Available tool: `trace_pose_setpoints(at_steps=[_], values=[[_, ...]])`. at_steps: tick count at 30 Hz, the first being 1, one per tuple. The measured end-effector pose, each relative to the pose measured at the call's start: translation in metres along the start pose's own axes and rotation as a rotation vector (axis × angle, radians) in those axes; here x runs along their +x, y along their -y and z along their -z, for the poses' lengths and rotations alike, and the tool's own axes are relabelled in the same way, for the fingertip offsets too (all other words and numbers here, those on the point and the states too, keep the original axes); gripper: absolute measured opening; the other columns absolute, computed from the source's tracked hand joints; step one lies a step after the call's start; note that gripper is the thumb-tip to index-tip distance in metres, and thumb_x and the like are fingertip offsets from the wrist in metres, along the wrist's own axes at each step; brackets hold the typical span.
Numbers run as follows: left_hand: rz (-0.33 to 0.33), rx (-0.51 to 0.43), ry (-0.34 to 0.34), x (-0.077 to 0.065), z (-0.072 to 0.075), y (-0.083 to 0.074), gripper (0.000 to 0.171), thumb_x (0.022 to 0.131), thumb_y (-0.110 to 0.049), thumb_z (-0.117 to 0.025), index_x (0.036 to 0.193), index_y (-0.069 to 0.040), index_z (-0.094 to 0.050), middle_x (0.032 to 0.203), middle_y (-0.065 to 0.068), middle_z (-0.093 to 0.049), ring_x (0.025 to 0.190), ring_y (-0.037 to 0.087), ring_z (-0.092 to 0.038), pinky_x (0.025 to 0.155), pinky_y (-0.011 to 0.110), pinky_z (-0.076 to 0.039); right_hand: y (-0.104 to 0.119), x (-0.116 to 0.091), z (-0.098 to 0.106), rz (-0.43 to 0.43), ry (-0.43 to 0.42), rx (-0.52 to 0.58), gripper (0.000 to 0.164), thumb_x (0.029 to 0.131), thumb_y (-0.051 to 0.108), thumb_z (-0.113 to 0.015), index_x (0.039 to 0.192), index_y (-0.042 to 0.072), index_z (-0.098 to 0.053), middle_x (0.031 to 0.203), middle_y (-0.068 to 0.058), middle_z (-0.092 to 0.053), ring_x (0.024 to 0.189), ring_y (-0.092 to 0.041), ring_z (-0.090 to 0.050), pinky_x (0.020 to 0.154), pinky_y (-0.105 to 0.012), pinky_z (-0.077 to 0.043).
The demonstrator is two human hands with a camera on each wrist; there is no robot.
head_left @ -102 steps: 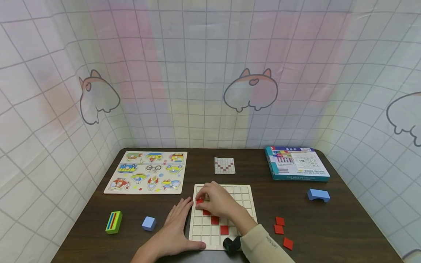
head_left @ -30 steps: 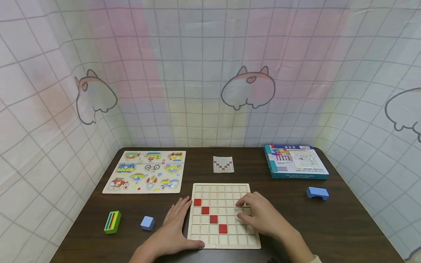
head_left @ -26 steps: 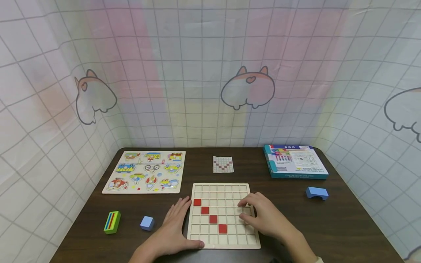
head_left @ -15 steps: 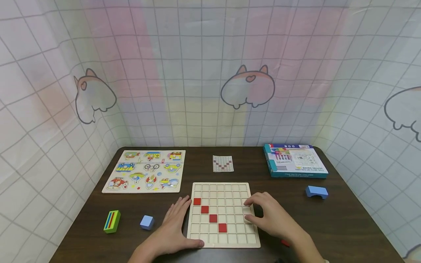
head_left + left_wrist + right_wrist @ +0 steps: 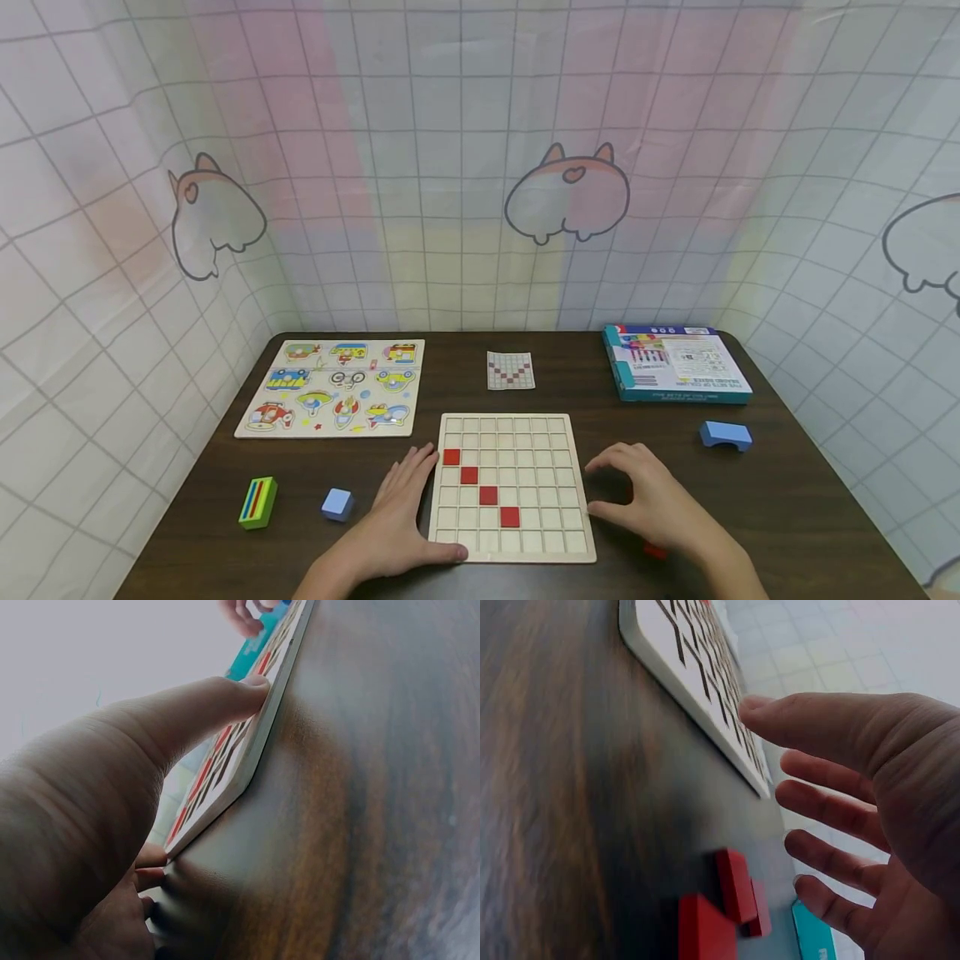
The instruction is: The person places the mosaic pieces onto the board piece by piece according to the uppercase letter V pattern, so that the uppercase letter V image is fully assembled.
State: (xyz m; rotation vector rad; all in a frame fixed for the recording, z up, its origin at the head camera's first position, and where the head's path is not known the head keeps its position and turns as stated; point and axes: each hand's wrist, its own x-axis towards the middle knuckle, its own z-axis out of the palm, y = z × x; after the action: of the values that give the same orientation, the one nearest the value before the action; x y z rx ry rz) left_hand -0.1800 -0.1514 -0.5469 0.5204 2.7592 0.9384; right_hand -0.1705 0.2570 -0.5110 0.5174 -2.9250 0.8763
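Here's the board (image 5: 542, 477) in the middle of the worktop (image 5: 802, 525), four red tiles (image 5: 488, 496) seated in it, stepping from the left column nearer and rightward. The left hand (image 5: 397, 525) lies along its left side, fingers straight, thumb spread away and resting on the near rim. Over at the right edge, the right hand (image 5: 652, 500) hovers with thumb and fingers spread, nothing pinched; whether the thumb touches the rim, I can't tell. Below it, three loose tiles (image 5: 736, 885) lie on the worktop, mostly hidden from the head view. Far side now: the puzzle (image 5: 318, 387) left, the patterned card (image 5: 512, 371) central, the box (image 5: 678, 365) right, a blue arch (image 5: 726, 435) nearer. Near left, a green block (image 5: 258, 502) and a blue cube (image 5: 337, 504).
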Motion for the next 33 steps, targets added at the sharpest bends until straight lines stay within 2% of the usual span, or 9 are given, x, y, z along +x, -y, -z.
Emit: trace_pose_setpoints(at_steps=[5, 9, 13, 20, 24, 27, 33], values=[[0.001, -0.001, -0.005, 0.000, 0.000, 0.000, 0.146, 0.067, -0.086, -0.090, 0.178, -0.016, -0.024, 0.186, 0.005, -0.021, 0.176, 0.035, -0.010, 0.141, 0.065, -0.008, -0.007, -0.005, 0.003, -0.043, 0.025, -0.006, 0.043, 0.088, 0.045, -0.095, 0.125, 0.034, -0.076, 0.127, 0.021, -0.069, 0.121, -0.010, -0.055, 0.104, -0.042, -0.059], [0.006, 0.002, -0.005, 0.000, 0.000, 0.000, 0.147, 0.067, -0.087, -0.089, 0.178, -0.017, -0.024, 0.186, 0.005, -0.022, 0.176, 0.035, -0.010, 0.141, 0.066, -0.008, -0.010, -0.006, 0.005, -0.084, 0.038, -0.006, 0.044, 0.087, 0.050, -0.095, 0.123, 0.035, -0.076, 0.127, 0.018, -0.069, 0.122, -0.014, -0.054, 0.103, -0.045, -0.058], [0.007, 0.003, -0.004, 0.000, 0.000, 0.000, 0.147, 0.067, -0.087, -0.089, 0.178, -0.017, -0.024, 0.186, 0.005, -0.022, 0.175, 0.036, -0.010, 0.141, 0.066, -0.008, -0.015, -0.010, 0.008, -0.094, 0.027, -0.014, 0.046, 0.084, 0.048, -0.097, 0.123, 0.035, -0.076, 0.128, 0.015, -0.070, 0.121, -0.016, -0.052, 0.102, -0.047, -0.055], [0.000, 0.001, -0.004, 0.000, 0.000, 0.000, 0.146, 0.067, -0.085, -0.090, 0.178, -0.016, -0.024, 0.186, 0.007, -0.022, 0.175, 0.037, -0.010, 0.141, 0.066, -0.008, -0.029, -0.018, 0.012, -0.106, -0.001, -0.037, 0.046, 0.084, 0.046, -0.098, 0.122, 0.032, -0.078, 0.126, 0.014, -0.071, 0.116, -0.015, -0.051, 0.097, -0.040, -0.054], [-0.001, -0.001, -0.004, 0.000, 0.000, -0.001, 0.146, 0.067, -0.085, -0.090, 0.178, -0.016, -0.024, 0.186, 0.007, -0.022, 0.175, 0.037, -0.010, 0.141, 0.066, -0.008, -0.035, -0.020, 0.014, -0.139, 0.024, -0.012, 0.044, 0.085, 0.046, -0.097, 0.122, 0.032, -0.078, 0.127, 0.010, -0.071, 0.120, -0.020, -0.052, 0.102, -0.048, -0.056], [-0.001, 0.000, -0.004, 0.000, 0.000, 0.000, 0.146, 0.067, -0.086, -0.090, 0.178, -0.016, -0.023, 0.186, 0.007, -0.022, 0.175, 0.037, -0.010, 0.141, 0.066, -0.008, -0.038, -0.022, 0.015, -0.157, 0.036, -0.002, 0.042, 0.086, 0.041, -0.097, 0.122, 0.031, -0.078, 0.127, 0.008, -0.071, 0.123, -0.023, -0.053, 0.104, -0.053, -0.056], [0.005, -0.010, -0.002, 0.001, 0.000, 0.001, 0.147, 0.067, -0.087, -0.089, 0.178, -0.017, -0.023, 0.186, 0.007, -0.021, 0.175, 0.037, -0.010, 0.141, 0.067, -0.008, -0.043, -0.025, 0.018, -0.163, 0.033, -0.004, 0.040, 0.087, 0.028, -0.096, 0.123, 0.029, -0.078, 0.127, 0.007, -0.071, 0.124, -0.024, -0.055, 0.105, -0.054, -0.056]])
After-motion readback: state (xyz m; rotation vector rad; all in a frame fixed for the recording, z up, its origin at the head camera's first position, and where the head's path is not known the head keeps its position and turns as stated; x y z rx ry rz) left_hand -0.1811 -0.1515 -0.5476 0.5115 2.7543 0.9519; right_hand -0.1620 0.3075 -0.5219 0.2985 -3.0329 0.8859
